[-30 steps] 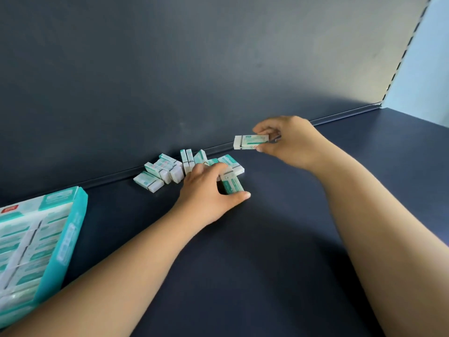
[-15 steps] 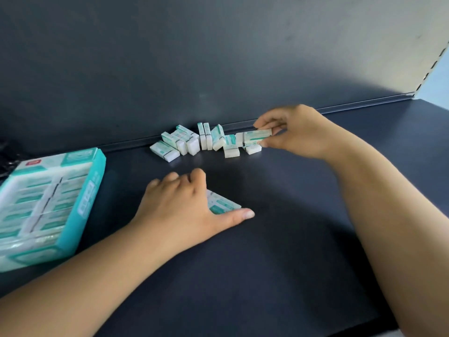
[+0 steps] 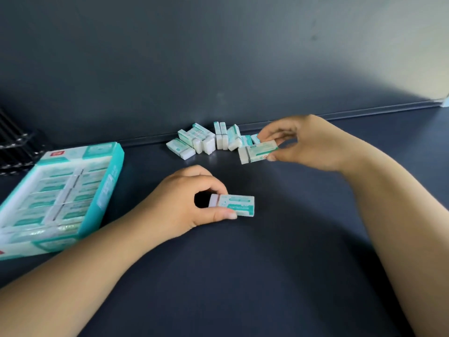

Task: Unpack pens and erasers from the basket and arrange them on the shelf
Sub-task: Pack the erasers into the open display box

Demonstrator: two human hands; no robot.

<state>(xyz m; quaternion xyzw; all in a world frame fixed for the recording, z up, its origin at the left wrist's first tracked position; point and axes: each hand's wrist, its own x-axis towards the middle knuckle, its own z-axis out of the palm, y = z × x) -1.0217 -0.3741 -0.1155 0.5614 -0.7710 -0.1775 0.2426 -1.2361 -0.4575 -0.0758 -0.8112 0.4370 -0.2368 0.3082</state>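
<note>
**One eraser drawn forward, another lifted from the row**

An eraser (image 3: 237, 205) is now pinched by the left hand (image 3: 184, 203) mid-shelf, pulled well away from the eraser row (image 3: 209, 141) at the shelf's (image 3: 267, 276) back edge. A second eraser (image 3: 257, 152), half a second ago set against the row's right end, is gripped by the right hand (image 3: 303, 142) just in front of it. The row is likely being re-sorted. The eraser box (image 3: 56, 190) lies at the left edge.

White-and-teal erasers (image 3: 206, 142); dark shelf (image 3: 267, 263)
</note>
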